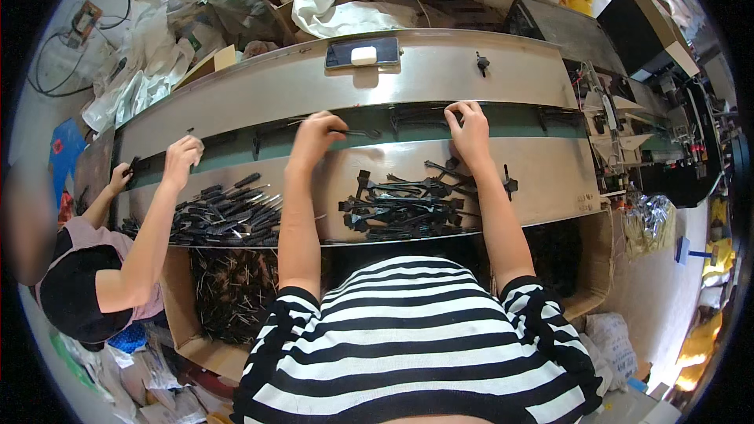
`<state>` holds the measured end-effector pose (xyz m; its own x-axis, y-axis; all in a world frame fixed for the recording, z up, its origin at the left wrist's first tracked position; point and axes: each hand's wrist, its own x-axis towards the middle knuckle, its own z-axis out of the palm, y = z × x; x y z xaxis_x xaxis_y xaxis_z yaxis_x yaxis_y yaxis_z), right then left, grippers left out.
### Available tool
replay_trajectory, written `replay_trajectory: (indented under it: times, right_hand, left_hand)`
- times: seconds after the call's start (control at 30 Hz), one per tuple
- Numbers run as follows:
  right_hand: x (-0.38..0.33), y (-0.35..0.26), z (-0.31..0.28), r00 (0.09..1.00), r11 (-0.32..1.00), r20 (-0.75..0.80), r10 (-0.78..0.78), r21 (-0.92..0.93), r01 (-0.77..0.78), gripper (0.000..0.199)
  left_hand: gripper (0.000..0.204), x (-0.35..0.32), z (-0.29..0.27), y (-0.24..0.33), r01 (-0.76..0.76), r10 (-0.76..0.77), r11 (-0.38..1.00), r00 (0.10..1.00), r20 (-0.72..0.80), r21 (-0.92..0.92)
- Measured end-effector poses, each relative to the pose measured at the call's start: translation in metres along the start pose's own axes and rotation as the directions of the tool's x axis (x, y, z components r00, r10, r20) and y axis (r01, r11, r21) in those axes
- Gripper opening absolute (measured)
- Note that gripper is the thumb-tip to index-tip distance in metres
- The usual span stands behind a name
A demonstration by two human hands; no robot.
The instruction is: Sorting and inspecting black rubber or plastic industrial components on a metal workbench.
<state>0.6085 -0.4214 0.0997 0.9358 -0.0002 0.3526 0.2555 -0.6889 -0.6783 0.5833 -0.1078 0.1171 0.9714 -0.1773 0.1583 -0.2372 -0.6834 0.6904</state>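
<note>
The left hand [314,135] has its fingers curled shut on a thin black tool [357,133], its far end lying over the green belt [503,119]. The right hand [469,127] bends its fingers down onto the belt's near edge; whether they grip anything is hidden beneath them. Between the forearms, a heap of black plastic parts [404,200] lies on the steel tabletop [542,169]. At left, a co-worker's hand [181,159] reaches toward the belt.

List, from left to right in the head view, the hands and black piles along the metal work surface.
Co-worker's hand → pile of black slender tools → person's left hand → heap of black plastic parts → person's right hand.
</note>
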Motion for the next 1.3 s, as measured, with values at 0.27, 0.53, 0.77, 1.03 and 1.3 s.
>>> replay_trajectory:
  times: [0.27,0.53,0.77,1.03,1.3]
  right_hand:
    - [0.001,-0.011,-0.006,0.991,0.990,0.037,0.127,0.057,-0.129,0.024]
    - [0.001,-0.012,-0.019,0.857,0.987,0.515,-0.002,0.140,-0.082,0.033]
    - [0.003,-0.007,-0.024,0.803,0.990,0.595,0.042,0.085,-0.115,0.022]
    - [-0.007,0.028,0.000,0.964,0.909,0.265,0.010,-0.405,0.102,0.014]
    - [-0.005,0.026,-0.008,0.991,0.907,0.135,0.017,-0.418,0.042,0.024]
  left_hand:
    - [0.026,-0.011,-0.011,-0.036,0.338,-0.261,0.810,0.940,-0.221,0.479]
    - [0.021,-0.002,0.027,0.016,-0.061,0.056,0.995,0.996,0.073,0.077]
    - [0.019,-0.006,0.039,0.030,-0.224,0.210,0.971,0.967,0.145,0.088]
    - [0.014,-0.005,0.034,0.041,-0.188,0.183,0.982,0.959,0.216,-0.001]
    - [0.015,-0.012,0.050,0.063,-0.237,0.262,0.965,0.911,0.317,-0.116]
